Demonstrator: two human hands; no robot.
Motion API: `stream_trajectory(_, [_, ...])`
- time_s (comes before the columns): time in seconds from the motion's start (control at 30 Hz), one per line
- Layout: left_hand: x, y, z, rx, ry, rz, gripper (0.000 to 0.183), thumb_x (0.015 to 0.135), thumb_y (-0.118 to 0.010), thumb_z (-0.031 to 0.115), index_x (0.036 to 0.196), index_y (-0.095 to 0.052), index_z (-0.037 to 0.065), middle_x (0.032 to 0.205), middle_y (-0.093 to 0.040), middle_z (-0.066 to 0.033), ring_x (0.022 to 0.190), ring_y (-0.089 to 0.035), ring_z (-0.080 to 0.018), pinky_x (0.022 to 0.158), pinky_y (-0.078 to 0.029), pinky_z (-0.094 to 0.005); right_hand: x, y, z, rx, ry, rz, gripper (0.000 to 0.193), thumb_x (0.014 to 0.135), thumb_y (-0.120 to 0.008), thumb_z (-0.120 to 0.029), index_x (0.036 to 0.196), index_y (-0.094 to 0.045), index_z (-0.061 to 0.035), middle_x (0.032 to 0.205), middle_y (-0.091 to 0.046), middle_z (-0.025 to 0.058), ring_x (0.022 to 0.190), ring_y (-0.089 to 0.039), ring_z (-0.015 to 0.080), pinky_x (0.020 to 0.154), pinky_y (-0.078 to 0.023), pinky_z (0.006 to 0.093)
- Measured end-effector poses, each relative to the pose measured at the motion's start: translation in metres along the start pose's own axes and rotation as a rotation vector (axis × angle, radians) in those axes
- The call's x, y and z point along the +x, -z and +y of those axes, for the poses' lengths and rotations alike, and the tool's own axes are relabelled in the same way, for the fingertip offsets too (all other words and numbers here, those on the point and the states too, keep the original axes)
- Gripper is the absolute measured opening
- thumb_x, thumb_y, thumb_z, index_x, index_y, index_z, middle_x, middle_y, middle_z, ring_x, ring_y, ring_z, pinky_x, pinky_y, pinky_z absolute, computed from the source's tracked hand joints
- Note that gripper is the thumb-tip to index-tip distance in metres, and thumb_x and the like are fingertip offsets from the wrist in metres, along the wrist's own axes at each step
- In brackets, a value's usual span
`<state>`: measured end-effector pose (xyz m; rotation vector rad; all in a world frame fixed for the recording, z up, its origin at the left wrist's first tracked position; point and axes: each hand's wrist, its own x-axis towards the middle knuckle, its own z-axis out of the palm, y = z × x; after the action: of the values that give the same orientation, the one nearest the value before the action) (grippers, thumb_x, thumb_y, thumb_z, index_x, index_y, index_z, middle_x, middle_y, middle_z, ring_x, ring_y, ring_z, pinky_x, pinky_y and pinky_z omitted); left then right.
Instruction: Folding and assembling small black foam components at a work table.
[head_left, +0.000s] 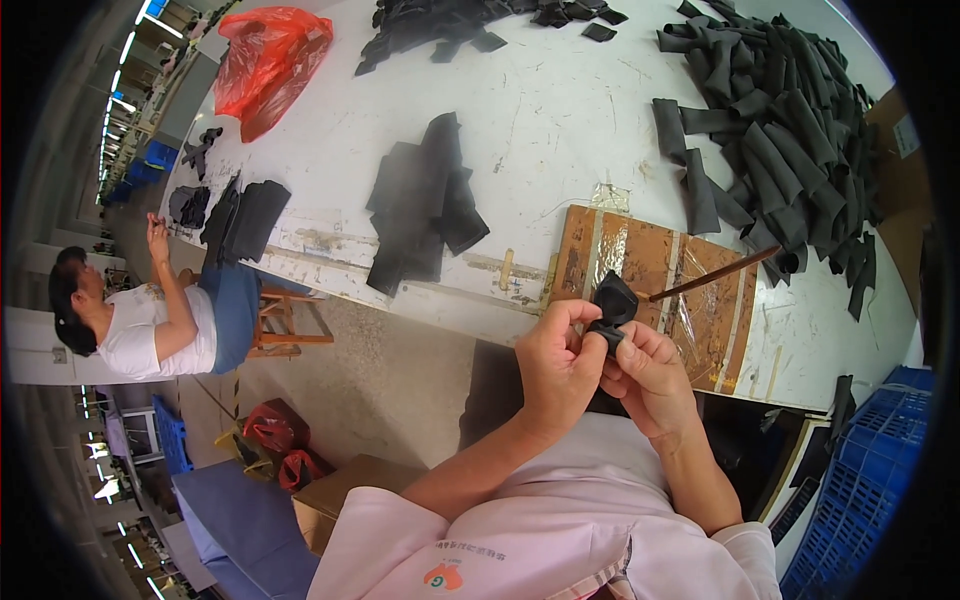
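Both my hands meet at the table's near edge, pinching one small black fabric piece (pixel 616 298) between them. The fingers of my left hand (pixel 563 362) are closed on its left side. My right hand (pixel 652 372) grips it from the right, thumb and fingers pressed together. The upper part of the piece stands up folded above my fingertips; its lower part is partly hidden by them. Just beyond lies a brown board (pixel 625 250) crossed with clear tape. A thin brown rod (pixel 715 273) slants up from the board, close to the fabric.
A big heap of dark fabric tubes (pixel 790 140) covers the table's right side. Flat black pieces (pixel 425 205) lie left of the board. A red plastic bag (pixel 270 65) sits far left. A blue crate (pixel 865 470) stands at right. Another person (pixel 165 320) sits at the left.
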<state>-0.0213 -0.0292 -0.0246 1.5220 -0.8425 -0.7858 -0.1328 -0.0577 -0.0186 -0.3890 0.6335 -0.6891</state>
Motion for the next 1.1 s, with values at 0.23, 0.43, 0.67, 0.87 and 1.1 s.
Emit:
stream_trajectory(0.23, [-0.001,0.023,0.018,-0.821,0.546,-0.554,0.027,0.071,-0.052,-0.007,0.095,-0.048,0.003,0.079,-0.054,-0.0053,0.05,-0.042,-0.0013,0.041,-0.03,-0.0146,-0.004,0.014,-0.005,-0.028,0.078,0.015,0.01,0.081,-0.058,-0.014,0.078,-0.054,-0.005,0.074,-0.051,0.0011,0.064,-0.048,0.0084,0.056,-0.04,0.019])
stream_trajectory(0.43, [-0.01,0.011,0.031,-0.347,0.039,-0.432,0.034,0.075,-0.048,-0.007,0.109,-0.046,0.001,0.085,-0.055,-0.0029,0.059,-0.048,-0.0024,0.049,-0.038,-0.0161,-0.002,0.012,-0.017,-0.27,0.46,-0.109,0.01,0.078,-0.061,-0.009,0.077,-0.054,-0.002,0.087,-0.05,0.0045,0.075,-0.046,0.01,0.067,-0.039,0.0219])
stream_trajectory(0.67, [-0.005,-0.012,0.043,-0.249,-0.218,-0.145,0.013,0.08,-0.053,-0.004,0.092,-0.055,-0.001,0.082,-0.055,-0.005,0.058,-0.047,-0.0042,0.049,-0.039,-0.0162,-0.019,-0.017,-0.043,-1.046,0.881,0.048,0.007,0.075,-0.06,-0.002,0.075,-0.053,-0.0008,0.076,-0.055,0.0081,0.069,-0.05,0.0157,0.06,-0.041,0.0233])
stream_trajectory(0.87, [0.015,-0.008,0.087,-0.875,0.28,-0.439,0.014,0.081,-0.052,-0.003,0.094,-0.047,0.0,0.083,-0.056,-0.0096,0.041,-0.039,-0.0023,0.033,-0.03,-0.0164,-0.029,-0.032,-0.08,-0.956,0.854,0.107,0.01,0.078,-0.06,-0.01,0.075,-0.053,-0.0024,0.073,-0.045,0.0011,0.068,-0.042,0.0105,0.056,-0.034,0.0206])
stream_trajectory(1.1, [0.045,-0.02,0.114,-1.748,0.632,-1.079,0.041,0.087,-0.036,0.006,0.125,-0.025,-0.005,0.098,-0.052,-0.0212,0.032,-0.036,-0.0012,0.027,-0.029,-0.016,-0.03,-0.062,-0.134,-0.509,0.453,-0.14,0.018,0.081,-0.059,-0.019,0.071,-0.054,-0.0039,0.06,-0.046,-0.0027,0.056,-0.038,0.0044,0.051,-0.031,0.0178])
